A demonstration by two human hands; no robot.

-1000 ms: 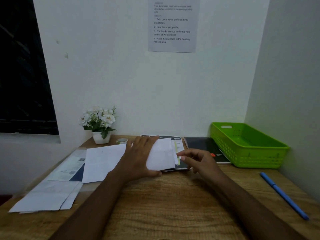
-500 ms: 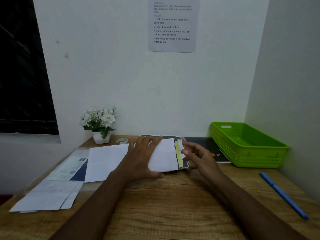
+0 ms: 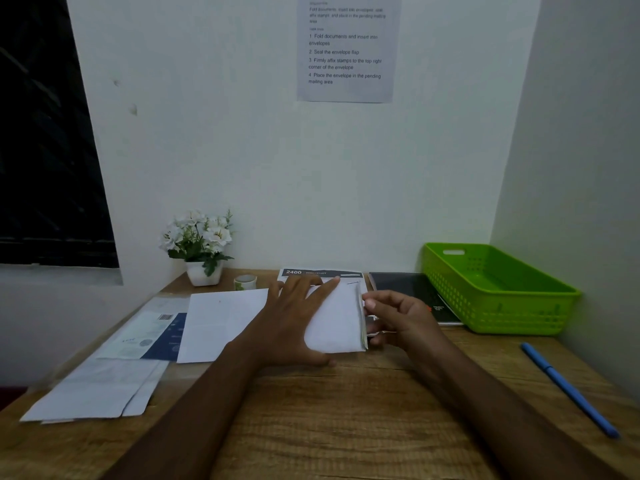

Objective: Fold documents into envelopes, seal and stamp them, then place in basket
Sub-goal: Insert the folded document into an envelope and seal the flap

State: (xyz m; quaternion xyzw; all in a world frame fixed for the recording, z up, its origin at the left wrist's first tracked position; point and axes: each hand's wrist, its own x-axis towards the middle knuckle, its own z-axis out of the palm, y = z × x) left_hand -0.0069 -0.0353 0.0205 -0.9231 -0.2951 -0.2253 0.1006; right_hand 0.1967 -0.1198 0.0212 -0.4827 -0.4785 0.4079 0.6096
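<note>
Envelope (image 3: 337,323), white, lies on the wooden table (image 3: 346,427) a little right of the middle, its right edge slightly raised with a thin yellowish line along it. The left hand (image 3: 294,317) rests flat on the envelope's left part, fingers straight and spread, pressing it down without curling round it. The right hand (image 3: 398,317) is at the envelope's right edge, fingers curled, with thumb and fingertips pinching that edge. Under the envelope's far end shows a printed sheet (image 3: 320,273) with a dark header that reads "2400". Just left of the envelope, partly under the left hand, lies a plain white sheet (image 3: 221,323), and further left a blue and white leaflet (image 3: 152,332) with a barcode. A pile of white papers (image 3: 93,389) sits at the near left of the table. At the far left stands a white pot of white flowers (image 3: 202,244) with a small round cup (image 3: 245,282) beside it. Right of the printed sheet lies a dark notebook (image 3: 401,287), touching or just beside the green basket (image 3: 519,315) at the far right against the side wall. A blue pen (image 3: 568,388) lies at the near right, well apart from both hands. A printed notice (image 3: 346,46) hangs on the far wall above.
</note>
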